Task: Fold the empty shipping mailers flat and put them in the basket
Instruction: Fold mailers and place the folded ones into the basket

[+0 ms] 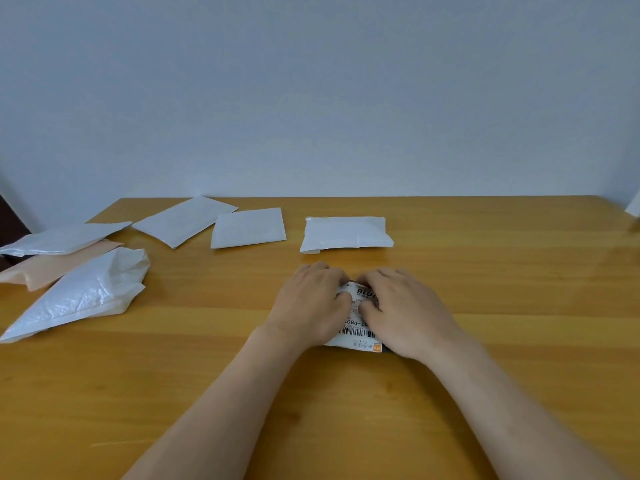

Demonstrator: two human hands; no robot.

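Note:
A small white mailer point(360, 336) with a barcode label lies on the wooden table point(485, 289) in front of me, mostly covered by both hands. My left hand point(311, 303) holds its left part, with fingers bent over the far edge and thumb on the label. My right hand point(405, 313) holds its right part the same way. Just behind it lies a white mailer point(346, 233), folded flat. Two flat white mailers point(247, 227) point(185, 220) lie farther left. No basket is in view.
At the table's left edge lies a loose pile: a white mailer point(65, 237), a pink one point(59, 263) and a puffy crumpled white one point(86, 292). A white object point(633, 206) shows at the far right edge. A pale wall stands behind the table.

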